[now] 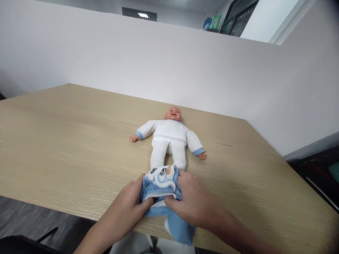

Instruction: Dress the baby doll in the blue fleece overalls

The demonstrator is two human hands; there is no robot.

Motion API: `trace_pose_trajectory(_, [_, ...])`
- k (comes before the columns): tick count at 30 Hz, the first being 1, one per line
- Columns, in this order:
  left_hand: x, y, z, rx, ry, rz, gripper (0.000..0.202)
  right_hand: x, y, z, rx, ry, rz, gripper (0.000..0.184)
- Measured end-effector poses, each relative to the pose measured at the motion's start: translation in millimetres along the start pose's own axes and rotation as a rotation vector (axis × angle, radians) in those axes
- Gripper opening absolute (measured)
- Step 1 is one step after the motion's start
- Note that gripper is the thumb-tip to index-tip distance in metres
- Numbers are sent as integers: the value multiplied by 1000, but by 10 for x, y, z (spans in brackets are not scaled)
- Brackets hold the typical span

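Note:
A baby doll (169,130) lies face up on the table, its head away from me and its arms spread. It wears a white top with blue cuffs and white legs. At its lower legs I hold a fluffy blue and white garment (161,180) with an embroidered animal face. My left hand (132,201) grips the garment's left side, thumb at its near opening. My right hand (193,197) grips the right side, its thumb also at the opening. A blue end of the garment (181,229) hangs toward the table's front edge. The doll's feet are hidden behind the cloth.
The wooden table (79,155) has a low white wall (132,63) along its back. A dark object (317,173) stands beyond the right edge. Below the front edge show a grey floor (31,218) and a pale seat (132,243). A green package (215,22) is visible beyond the wall.

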State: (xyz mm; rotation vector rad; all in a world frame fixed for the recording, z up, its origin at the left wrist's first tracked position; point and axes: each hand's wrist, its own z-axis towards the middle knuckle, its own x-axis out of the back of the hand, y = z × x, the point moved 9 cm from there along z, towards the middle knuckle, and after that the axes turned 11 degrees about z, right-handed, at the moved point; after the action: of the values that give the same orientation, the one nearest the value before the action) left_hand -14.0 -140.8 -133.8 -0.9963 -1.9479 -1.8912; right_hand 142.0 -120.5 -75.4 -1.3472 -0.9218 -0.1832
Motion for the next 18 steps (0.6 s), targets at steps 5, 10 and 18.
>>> trace_pose_trajectory(5, [-139,-178,23,31,-34,38,39,-127,163,49,-5,40,6,13])
trace_pose_trajectory(10, [-174,-206,46,38,-43,113,29,-151,214,11,-23,82,-64,26])
trace_pose_trajectory(18, [-82,-163,28,68,-27,361,26,-184,170,-11,-60,44,-12,32])
